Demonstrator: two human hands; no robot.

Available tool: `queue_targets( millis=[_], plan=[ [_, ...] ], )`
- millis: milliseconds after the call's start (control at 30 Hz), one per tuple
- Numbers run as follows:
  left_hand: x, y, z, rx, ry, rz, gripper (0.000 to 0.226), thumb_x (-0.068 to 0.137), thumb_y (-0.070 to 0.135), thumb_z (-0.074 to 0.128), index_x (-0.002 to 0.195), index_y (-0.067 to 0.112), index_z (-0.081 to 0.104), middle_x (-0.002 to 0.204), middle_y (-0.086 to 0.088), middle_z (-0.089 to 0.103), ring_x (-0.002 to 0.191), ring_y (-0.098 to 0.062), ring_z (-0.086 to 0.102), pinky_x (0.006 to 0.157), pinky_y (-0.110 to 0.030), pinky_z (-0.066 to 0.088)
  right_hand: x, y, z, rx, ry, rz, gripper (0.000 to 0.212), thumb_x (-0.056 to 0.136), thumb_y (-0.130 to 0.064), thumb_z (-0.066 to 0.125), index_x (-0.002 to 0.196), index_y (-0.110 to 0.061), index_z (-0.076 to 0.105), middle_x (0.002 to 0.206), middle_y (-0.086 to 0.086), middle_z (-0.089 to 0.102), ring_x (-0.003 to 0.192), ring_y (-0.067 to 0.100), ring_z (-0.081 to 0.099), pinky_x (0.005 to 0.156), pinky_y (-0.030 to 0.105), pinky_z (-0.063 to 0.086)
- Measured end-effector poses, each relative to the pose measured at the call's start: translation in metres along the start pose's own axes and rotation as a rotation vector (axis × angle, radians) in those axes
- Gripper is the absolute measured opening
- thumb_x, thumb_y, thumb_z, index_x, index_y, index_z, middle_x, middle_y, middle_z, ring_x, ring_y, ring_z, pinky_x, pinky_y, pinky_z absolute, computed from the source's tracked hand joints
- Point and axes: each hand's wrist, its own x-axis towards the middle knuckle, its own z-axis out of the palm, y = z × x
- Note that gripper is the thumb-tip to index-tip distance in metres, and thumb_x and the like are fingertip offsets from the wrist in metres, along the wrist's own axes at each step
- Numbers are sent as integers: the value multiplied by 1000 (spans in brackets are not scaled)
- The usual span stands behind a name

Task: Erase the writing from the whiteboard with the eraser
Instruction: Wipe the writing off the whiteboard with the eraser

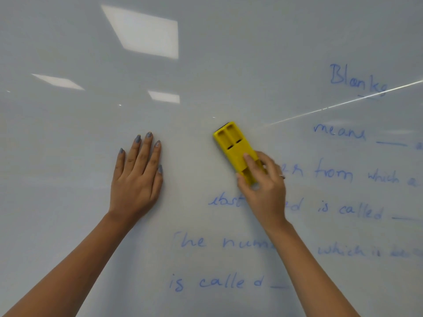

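A white whiteboard (68, 133) fills the whole view. Blue handwriting (332, 175) covers its right and lower middle parts, in several lines such as "Blanks", "means", "from which", "is called". My right hand (263, 184) grips the lower end of a yellow eraser (233, 145), which lies flat against the board and points up and to the left. The eraser sits just left of the written lines. My left hand (137, 175) rests flat on the bare board to the left, fingers spread, holding nothing. My right arm hides parts of some words.
Ceiling lights reflect as bright patches (146, 33) on the upper left of the board. A thin bright reflected line (343, 104) crosses the upper right. The left half of the board carries no writing.
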Motion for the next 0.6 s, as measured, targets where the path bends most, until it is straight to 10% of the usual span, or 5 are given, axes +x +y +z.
queue_targets(
  millis=[200,600],
  plan=[
    [1,0,-3,-12,10,2,52,102,22,33,152,9,35,161,-12,26,150,-29,21,120,-52,20,-32,-2,-5,-36,-201,-337,39,82,-16,70,120,-16,65,121,15,62,102,29,61,82,40,52],
    [-42,-2,-9,-22,-18,17,51,102,20,32,150,3,35,159,-14,30,148,-32,26,119,-54,24,-47,0,-6,-125,-51,-87,43,85,-21,69,127,-15,60,123,16,59,101,32,59,82,44,54]
  ],
)
